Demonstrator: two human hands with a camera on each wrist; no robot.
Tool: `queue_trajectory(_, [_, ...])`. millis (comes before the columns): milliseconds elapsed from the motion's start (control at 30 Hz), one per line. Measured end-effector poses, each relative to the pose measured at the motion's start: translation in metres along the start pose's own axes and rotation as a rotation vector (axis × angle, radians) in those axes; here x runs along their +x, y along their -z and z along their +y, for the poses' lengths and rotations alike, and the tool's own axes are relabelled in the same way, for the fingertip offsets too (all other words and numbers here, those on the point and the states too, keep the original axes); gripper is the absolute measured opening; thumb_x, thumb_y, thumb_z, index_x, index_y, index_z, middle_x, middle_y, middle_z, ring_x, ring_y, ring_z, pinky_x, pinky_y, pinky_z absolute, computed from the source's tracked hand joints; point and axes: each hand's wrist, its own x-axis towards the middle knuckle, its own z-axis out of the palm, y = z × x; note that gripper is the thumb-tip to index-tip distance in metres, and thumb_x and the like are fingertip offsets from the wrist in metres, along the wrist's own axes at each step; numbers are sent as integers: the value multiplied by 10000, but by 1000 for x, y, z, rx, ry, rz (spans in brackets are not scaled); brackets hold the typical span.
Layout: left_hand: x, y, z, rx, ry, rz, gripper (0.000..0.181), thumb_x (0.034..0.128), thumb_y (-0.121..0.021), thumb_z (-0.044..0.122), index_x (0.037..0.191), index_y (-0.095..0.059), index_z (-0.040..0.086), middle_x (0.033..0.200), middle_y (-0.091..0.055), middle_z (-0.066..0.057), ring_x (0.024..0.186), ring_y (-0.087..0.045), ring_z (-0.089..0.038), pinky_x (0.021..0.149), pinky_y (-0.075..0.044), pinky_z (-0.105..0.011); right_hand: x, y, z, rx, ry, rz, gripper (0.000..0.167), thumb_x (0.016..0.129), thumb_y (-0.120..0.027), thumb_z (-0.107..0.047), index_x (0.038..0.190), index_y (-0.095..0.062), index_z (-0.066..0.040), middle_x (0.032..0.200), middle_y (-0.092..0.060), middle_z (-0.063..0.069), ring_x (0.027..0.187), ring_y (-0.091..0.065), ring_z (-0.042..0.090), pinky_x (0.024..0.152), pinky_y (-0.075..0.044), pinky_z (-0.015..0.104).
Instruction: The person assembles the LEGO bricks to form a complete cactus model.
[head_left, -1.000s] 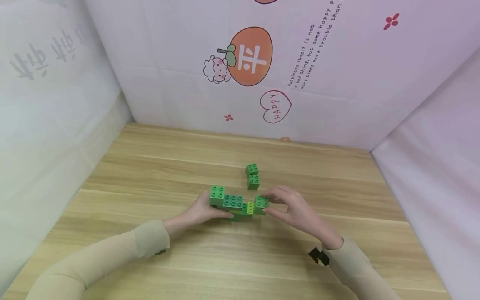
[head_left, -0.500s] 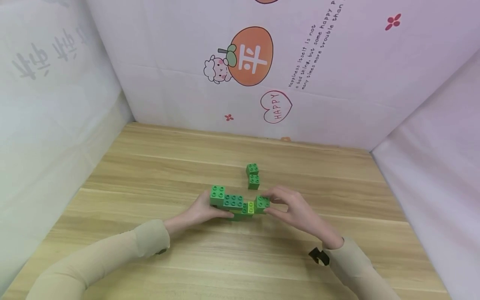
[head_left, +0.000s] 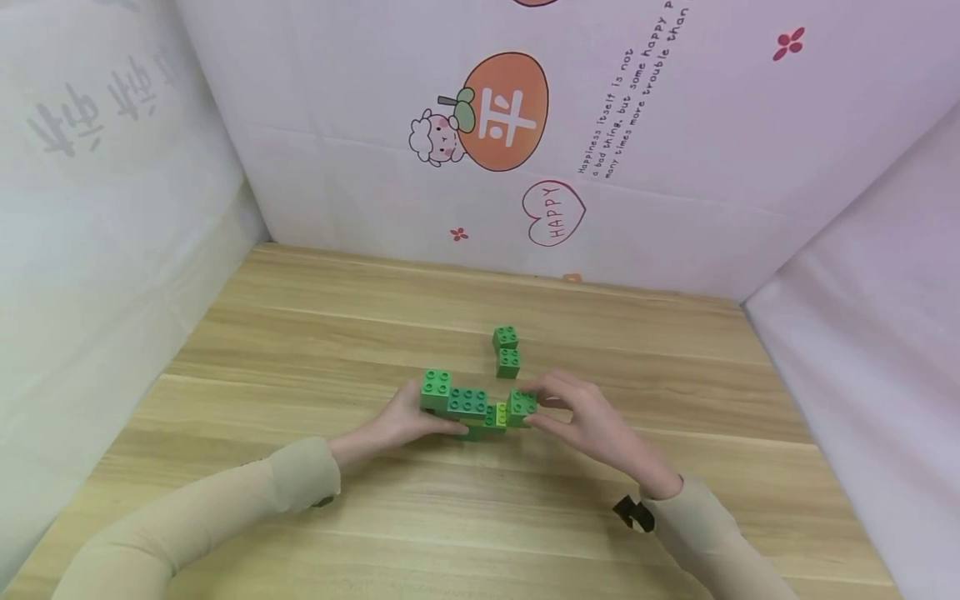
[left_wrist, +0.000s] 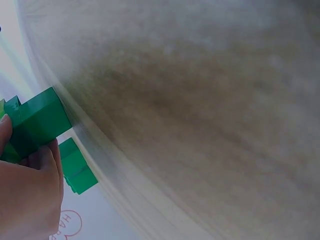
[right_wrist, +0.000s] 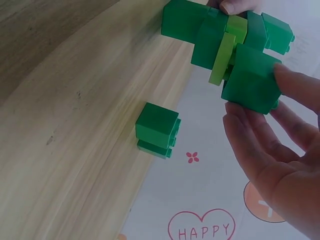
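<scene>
The green block build (head_left: 467, 403) sits between the two bare hands, over the table (head_left: 322, 333). The left grip (head_left: 397, 419) is closed around the build's left end, thumb on the near side and fingers behind, probably so the joined blocks stay steady against pressure from the other side. The right grip (head_left: 581, 414) pinches a single green block (right_wrist: 252, 77) at the build's right end, studs upward, against the lime block (right_wrist: 223, 59). Holding it by its sides seems meant to leave its underside free to meet the lime studs; I cannot tell whether it is fully seated. Two loose green blocks, one nearer (head_left: 508, 363) and one farther (head_left: 506, 337), stand close together beyond the build, untouched, presumably parked there as spares within easy reach of it.
</scene>
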Motion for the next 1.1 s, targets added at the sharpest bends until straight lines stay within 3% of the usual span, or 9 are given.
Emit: queue_trajectory(1100, [-1, -1, -3, 7, -30, 1, 570, 736, -860, 129, 1247, -618, 60, 1224, -715, -98, 1162, -672, -252, 1087, -503, -412, -1, 0, -8, -91, 5, 28, 354, 796, -801, -81, 1125, -685, -21, 1066, -701, 111, 975, -722, 258, 830, -631, 340])
